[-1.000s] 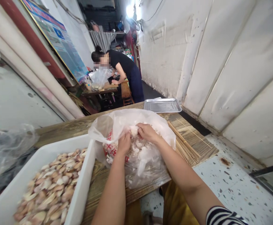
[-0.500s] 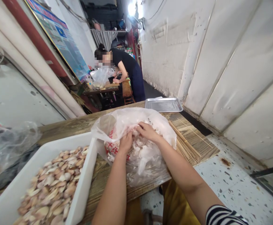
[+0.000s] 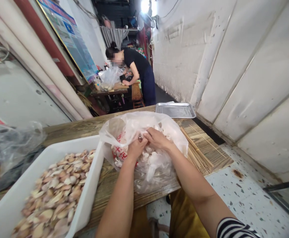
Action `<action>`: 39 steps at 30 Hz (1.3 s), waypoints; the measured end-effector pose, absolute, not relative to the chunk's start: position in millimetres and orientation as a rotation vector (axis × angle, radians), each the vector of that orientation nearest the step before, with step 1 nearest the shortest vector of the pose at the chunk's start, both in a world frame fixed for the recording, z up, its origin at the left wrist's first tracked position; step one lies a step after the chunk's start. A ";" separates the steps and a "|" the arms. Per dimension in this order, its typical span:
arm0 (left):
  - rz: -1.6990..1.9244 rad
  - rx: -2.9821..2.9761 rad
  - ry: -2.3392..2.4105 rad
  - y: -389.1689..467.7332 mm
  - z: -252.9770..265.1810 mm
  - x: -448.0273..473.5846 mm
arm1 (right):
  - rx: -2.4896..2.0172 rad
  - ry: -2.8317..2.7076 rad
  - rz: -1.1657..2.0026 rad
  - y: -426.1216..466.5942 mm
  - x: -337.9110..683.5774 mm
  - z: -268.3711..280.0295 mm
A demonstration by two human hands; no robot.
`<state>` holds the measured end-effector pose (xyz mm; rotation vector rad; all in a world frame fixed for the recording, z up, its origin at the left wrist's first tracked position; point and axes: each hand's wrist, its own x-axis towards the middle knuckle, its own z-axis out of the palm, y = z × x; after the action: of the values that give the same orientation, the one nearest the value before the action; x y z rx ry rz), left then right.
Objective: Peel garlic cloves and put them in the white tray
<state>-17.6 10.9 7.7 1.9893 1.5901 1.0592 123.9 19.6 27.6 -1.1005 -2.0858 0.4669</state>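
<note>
A translucent white plastic bag (image 3: 159, 181) with red print lies with its mouth towards me, holding papery garlic skins (image 3: 149, 157). Both my hands are at its mouth, fingertips close together. My left hand (image 3: 136, 148) is closed, and a small brownish piece that looks like garlic (image 3: 140, 138) shows at its fingertips. My right hand (image 3: 156, 137) is bent inwards with its fingers pinched beside the left one; what they hold is hidden. To the left, a white plastic tub (image 3: 97, 165) contains a heap of loose garlic cloves (image 3: 57, 195).
Right of the bag lie a bundle of thin wooden skewers (image 3: 196, 152) and a metal tray (image 3: 175, 110) on the wooden table (image 3: 72, 134). Clear plastic bags (image 3: 18, 142) are piled at far left. Further back, a person (image 3: 139, 69) bends over another table.
My left hand has turned and closed more, and a small brownish piece now shows at its fingertips. My right hand stays pinched beside it. The whole view has shifted slightly.
</note>
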 end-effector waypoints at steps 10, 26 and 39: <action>1.023 2.217 1.509 6.4 14.9 -6.7 | -1.413 -1.865 0.302 19.3 112.8 19.8; 1.194 2.007 1.721 2.1 3.0 8.3 | -1.280 -1.678 0.681 17.8 123.2 25.9; 1.270 2.087 1.613 6.1 3.3 2.6 | -1.192 -1.546 0.575 15.8 104.8 19.1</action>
<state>2.6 6.1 3.3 2.0873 1.6133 1.2704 104.8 15.8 19.1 -1.1922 -1.5465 0.5754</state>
